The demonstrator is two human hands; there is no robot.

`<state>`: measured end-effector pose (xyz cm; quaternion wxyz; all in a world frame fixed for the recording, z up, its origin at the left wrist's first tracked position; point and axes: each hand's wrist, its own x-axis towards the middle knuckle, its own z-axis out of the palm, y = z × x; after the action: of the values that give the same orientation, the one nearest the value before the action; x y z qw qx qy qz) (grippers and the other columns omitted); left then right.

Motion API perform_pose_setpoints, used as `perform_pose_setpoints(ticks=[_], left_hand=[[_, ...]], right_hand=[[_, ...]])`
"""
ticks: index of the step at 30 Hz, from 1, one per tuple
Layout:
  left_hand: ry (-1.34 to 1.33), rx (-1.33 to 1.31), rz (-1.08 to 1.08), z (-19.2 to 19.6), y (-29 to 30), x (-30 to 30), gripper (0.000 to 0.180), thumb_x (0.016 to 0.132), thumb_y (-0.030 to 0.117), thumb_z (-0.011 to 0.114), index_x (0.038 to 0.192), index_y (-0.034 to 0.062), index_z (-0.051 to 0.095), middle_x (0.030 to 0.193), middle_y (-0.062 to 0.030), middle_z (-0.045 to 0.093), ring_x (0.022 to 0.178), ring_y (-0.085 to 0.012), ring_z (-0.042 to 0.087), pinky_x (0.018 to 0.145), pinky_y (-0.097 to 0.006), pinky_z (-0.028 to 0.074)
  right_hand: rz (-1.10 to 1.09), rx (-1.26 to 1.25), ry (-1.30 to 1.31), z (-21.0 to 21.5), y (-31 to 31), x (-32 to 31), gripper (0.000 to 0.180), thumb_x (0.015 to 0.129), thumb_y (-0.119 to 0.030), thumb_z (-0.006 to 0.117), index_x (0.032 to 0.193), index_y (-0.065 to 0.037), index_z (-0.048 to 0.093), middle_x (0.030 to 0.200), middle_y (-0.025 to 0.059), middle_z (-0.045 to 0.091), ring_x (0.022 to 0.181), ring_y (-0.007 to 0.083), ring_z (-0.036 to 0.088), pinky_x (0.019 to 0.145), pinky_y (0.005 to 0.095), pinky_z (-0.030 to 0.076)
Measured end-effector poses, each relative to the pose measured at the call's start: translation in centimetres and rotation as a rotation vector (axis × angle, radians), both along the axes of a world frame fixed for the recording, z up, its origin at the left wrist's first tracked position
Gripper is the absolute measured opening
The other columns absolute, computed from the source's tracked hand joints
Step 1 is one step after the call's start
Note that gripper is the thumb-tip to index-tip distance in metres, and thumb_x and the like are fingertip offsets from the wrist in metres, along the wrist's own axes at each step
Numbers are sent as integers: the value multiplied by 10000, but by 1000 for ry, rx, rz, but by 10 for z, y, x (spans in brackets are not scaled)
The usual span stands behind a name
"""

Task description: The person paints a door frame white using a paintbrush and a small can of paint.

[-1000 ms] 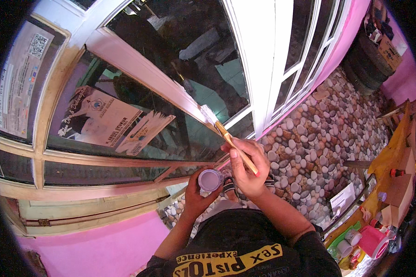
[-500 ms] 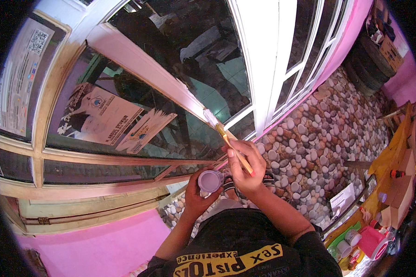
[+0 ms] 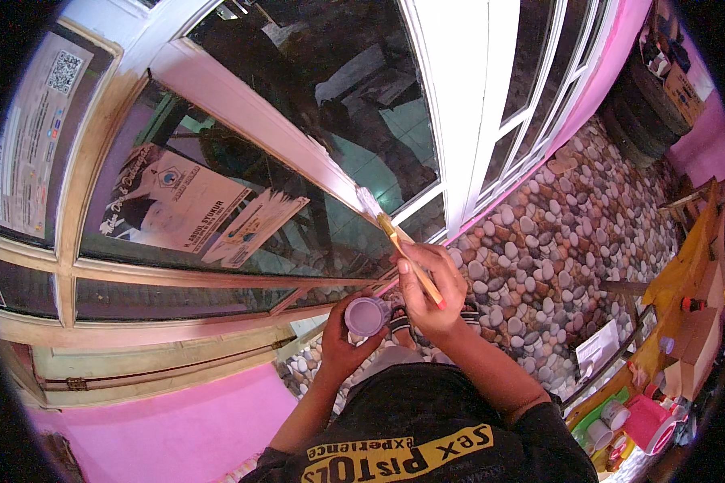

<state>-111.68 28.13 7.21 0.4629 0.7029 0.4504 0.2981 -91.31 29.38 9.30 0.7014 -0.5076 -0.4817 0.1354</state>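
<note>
My right hand is closed around the wooden handle of a paintbrush, whose red-tipped end points back toward me. Its whitened bristles touch the lower part of a slanting window frame post. White paint covers much of that post. Below and to the left, my left hand grips a small cup of paint, upright, with pale greyish-lilac paint inside. Dark glass panes lie on both sides of the post. Bare yellowish wood shows on the lower rail.
A printed poster is behind the left pane. Pebble-patterned flooring spreads to the right. Stacked tyres stand at the far right. Nearer on the right are a cardboard box, a pink container and several cups. A pink wall is at lower left.
My right hand and the brush have shifted very slightly right and down, with the bristles still at the post. My left hand and the cup stay in place.
</note>
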Motion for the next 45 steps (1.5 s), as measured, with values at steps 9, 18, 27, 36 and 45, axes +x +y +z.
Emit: perform_pose_setpoints(ticks=[9, 18, 27, 36, 45], left_hand=[[-10, -17, 30, -2, -3, 1, 765, 798, 45, 861, 1437, 11, 442, 1431, -188, 565, 1322, -283, 570, 1118, -422, 454], [-60, -50, 28, -6, -4, 0, 769, 795, 58, 867, 1438, 8, 448, 1426, -179, 562, 1316, -279, 570, 1109, -421, 458], [-68, -43, 25, -10, -5, -2, 765, 790, 52, 868, 1432, 13, 456, 1427, -172, 556, 1317, -281, 565, 1103, -420, 464], [-40, -25, 34, -12, -5, -2, 803, 757, 67, 907, 1403, 12, 434, 1368, -139, 556, 1277, -257, 572, 1080, -419, 493], [24, 0, 12, -7, -4, -1, 791, 763, 89, 904, 1400, 15, 440, 1368, -147, 557, 1272, -264, 573, 1074, -416, 493]], right_hand=[[-12, 17, -81, 4, 9, 1, 240, 929, 15, 704, 1168, 10, 680, 1013, 179, 719, 863, 268, 716, 750, 343, 565], [-17, 70, -109, 20, 8, 5, 244, 914, 28, 708, 1156, 30, 676, 996, 185, 717, 858, 286, 717, 754, 344, 565], [-8, -19, -85, 8, 1, 6, 248, 909, 27, 717, 1154, 28, 676, 1036, 188, 717, 860, 280, 715, 744, 329, 563], [6, 30, -91, 12, 9, 2, 253, 901, 27, 724, 1150, 24, 678, 1018, 187, 718, 877, 288, 719, 757, 340, 570], [-8, 88, -133, 28, 9, 7, 256, 897, 16, 737, 1146, 23, 678, 1030, 186, 722, 861, 291, 715, 746, 341, 567]])
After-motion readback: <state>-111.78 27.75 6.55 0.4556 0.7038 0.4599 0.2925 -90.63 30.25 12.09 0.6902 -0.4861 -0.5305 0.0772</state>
